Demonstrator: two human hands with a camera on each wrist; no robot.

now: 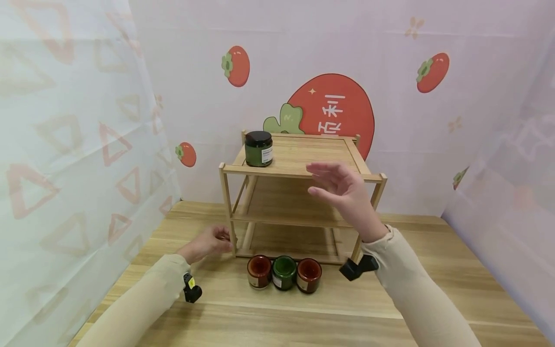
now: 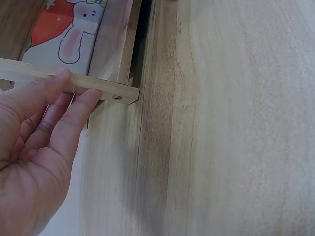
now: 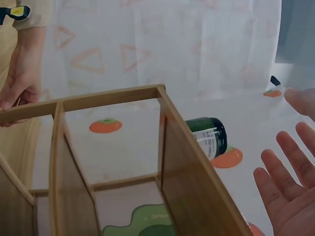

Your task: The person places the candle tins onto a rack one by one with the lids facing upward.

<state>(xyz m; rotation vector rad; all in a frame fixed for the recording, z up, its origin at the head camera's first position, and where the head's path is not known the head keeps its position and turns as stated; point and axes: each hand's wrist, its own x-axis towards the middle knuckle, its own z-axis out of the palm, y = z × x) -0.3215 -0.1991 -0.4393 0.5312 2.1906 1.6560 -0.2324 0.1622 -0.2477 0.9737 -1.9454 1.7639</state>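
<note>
A wooden shelf (image 1: 316, 149) with several levels stands on the table. Low at its front left post, my left hand (image 1: 210, 243) pinches the wood; the left wrist view shows thumb and fingers on either side of the post (image 2: 110, 91). My right hand (image 1: 342, 190) is raised by the front right of the top board, fingers spread and nothing held; the right wrist view shows its palm (image 3: 295, 201). A green glass candle jar (image 1: 258, 153) with black lid and white label sits at the top board's left front.
Before the shelf's bottom edge, a red-brown glass jar (image 1: 259, 274), a green one (image 1: 284, 275) and another red-brown one (image 1: 309, 277) stand in a row on the wooden table (image 1: 243, 318). A printed cloth (image 1: 195, 86) hangs behind and along both sides.
</note>
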